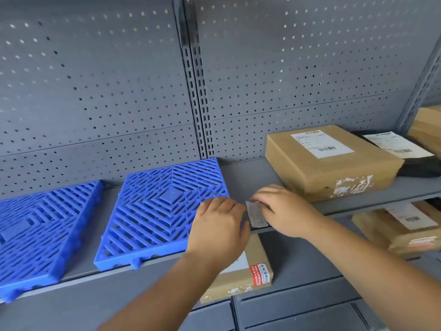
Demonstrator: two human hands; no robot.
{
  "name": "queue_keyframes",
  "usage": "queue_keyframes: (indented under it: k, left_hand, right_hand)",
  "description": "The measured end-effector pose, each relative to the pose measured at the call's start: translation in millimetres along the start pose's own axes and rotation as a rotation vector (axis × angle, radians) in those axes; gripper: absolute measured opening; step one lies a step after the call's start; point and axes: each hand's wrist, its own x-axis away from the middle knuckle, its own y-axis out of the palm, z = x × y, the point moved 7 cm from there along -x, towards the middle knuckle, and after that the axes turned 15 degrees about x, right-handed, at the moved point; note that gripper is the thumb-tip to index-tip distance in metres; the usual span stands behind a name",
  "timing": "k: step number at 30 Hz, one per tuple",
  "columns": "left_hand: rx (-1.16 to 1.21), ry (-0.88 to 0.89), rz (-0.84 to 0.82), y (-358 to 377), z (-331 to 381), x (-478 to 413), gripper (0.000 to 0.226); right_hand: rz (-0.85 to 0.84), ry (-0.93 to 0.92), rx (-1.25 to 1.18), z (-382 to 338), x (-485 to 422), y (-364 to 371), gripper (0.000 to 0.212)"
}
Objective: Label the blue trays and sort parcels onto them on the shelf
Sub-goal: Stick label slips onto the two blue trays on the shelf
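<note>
Two blue slatted trays lie flat on the grey shelf (pixel 250 177): one at the left (pixel 40 232) and one in the middle (pixel 157 206). My left hand (pixel 217 230) rests on the right front corner of the middle tray, fingers curled over its edge. My right hand (pixel 284 209) pinches a small white label (pixel 256 215) by its top, just right of that corner, at the shelf's front lip. A brown cardboard parcel (pixel 331 161) with a white shipping label sits on the shelf to the right, close behind my right hand.
A black bag parcel (pixel 415 158) with a white label lies right of the brown box, and more boxes (pixel 427 125) stand at the far right. On the shelf below are a small brown parcel (pixel 248 275) and a larger one (pixel 401 230). Grey pegboard backs the shelf.
</note>
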Motion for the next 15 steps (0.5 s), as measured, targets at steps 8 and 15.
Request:
queue_keyframes:
  k: [8, 15]
  left_hand:
    - [-0.004, 0.138, -0.017, 25, 13, 3, 0.008]
    - [-0.065, 0.207, -0.008, 28, 26, 7, 0.009]
  right_hand:
    - [-0.072, -0.008, 0.053, 1, 12, 12, 0.051]
    - [-0.072, -0.019, -0.027, 3, 23, 10, 0.048]
